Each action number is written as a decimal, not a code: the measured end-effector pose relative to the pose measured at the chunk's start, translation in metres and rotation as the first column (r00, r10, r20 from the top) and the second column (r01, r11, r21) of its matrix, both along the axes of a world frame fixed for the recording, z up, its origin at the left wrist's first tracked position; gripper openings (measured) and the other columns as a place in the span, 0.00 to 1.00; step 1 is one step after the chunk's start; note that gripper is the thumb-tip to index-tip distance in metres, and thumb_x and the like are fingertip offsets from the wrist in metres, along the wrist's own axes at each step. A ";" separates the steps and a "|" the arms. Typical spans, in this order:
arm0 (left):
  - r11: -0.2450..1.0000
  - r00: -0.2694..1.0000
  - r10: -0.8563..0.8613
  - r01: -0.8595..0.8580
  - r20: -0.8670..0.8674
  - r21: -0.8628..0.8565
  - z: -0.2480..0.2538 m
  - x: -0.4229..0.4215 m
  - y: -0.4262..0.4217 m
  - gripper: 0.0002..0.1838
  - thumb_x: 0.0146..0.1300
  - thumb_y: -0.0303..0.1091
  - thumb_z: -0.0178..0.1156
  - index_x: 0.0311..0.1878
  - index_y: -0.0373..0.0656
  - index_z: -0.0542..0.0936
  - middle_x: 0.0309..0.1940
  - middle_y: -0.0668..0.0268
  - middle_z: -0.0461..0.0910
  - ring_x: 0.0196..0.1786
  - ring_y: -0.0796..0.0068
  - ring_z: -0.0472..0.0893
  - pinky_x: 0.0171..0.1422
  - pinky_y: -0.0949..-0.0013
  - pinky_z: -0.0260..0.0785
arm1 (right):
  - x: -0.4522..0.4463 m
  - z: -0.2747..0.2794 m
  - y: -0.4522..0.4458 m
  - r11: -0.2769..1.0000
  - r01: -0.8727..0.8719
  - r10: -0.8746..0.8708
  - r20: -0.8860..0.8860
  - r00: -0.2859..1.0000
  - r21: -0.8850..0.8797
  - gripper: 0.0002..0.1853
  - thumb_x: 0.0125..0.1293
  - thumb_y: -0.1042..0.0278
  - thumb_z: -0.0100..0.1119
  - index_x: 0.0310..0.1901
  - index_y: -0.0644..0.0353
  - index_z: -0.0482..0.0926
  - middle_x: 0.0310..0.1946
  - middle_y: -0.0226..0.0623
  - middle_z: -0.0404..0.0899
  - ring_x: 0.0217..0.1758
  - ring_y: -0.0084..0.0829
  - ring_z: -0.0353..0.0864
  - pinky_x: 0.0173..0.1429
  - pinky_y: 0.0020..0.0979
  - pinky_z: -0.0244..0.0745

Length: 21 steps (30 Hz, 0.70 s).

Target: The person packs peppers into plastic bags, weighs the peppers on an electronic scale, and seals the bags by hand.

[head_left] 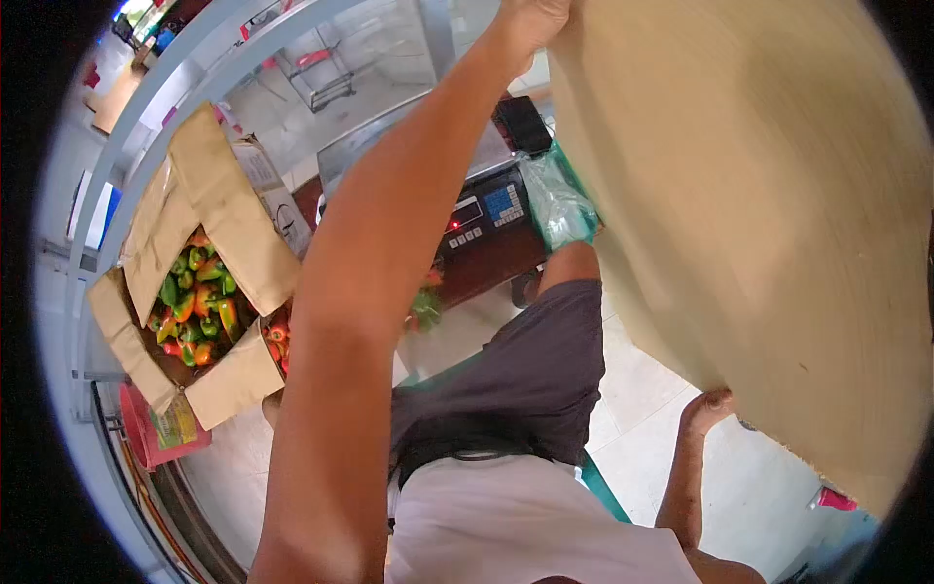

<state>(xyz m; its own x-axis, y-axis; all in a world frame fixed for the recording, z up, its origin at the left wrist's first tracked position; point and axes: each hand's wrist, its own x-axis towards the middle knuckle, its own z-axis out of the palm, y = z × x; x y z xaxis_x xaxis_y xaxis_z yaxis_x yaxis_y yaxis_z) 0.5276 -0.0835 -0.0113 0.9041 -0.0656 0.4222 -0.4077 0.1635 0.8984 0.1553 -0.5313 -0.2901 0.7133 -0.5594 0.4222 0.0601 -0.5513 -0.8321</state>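
A large tan piece of cardboard [749,195] fills the right side of the view, raised up close to me. Whether it is a flat sheet or the side of a box, I cannot tell. At the top of the view my left hand [537,21] grips its left edge, with the arm stretched across the middle. Lower down, my right hand [708,409] is closed on the bottom edge, its fingers partly hidden behind the cardboard. To the left stands an open cardboard box [238,209] holding many green, orange and red peppers [201,297].
A weighing scale's display unit [491,209] stands ahead, beside clear plastic bags [556,195] and a black box-shaped object [523,124]. A pink bucket [146,428] is at the lower left. Pale metal railings [146,92] curve along the left, and white floor tiles [632,389] show below.
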 end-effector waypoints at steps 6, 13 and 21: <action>0.976 0.973 0.211 -0.216 0.094 0.038 -0.001 -0.007 -0.017 0.51 0.60 0.74 0.61 0.64 0.30 0.72 0.58 0.54 0.80 0.60 0.65 0.78 0.66 0.62 0.69 | -0.002 0.015 0.000 0.998 0.048 -0.047 0.031 0.998 -0.040 0.40 0.71 0.24 0.41 0.42 0.66 0.67 0.44 0.37 0.69 0.48 0.32 0.65 0.54 0.39 0.66; 0.941 0.952 0.302 -0.306 0.049 0.147 -0.010 -0.005 -0.011 0.55 0.59 0.76 0.61 0.68 0.28 0.68 0.63 0.51 0.77 0.67 0.60 0.75 0.70 0.61 0.66 | -0.018 -0.004 -0.022 0.983 -0.084 0.079 0.038 0.996 0.166 0.44 0.67 0.23 0.51 0.57 0.66 0.69 0.58 0.38 0.70 0.61 0.32 0.67 0.69 0.39 0.64; 0.998 0.990 0.031 -0.024 -0.136 0.056 0.000 -0.025 -0.004 0.57 0.57 0.75 0.63 0.74 0.34 0.62 0.69 0.54 0.72 0.71 0.63 0.69 0.76 0.59 0.60 | -0.021 -0.017 -0.011 0.990 -0.081 0.080 0.018 0.997 0.116 0.43 0.70 0.25 0.51 0.60 0.67 0.68 0.58 0.37 0.70 0.61 0.31 0.67 0.68 0.39 0.64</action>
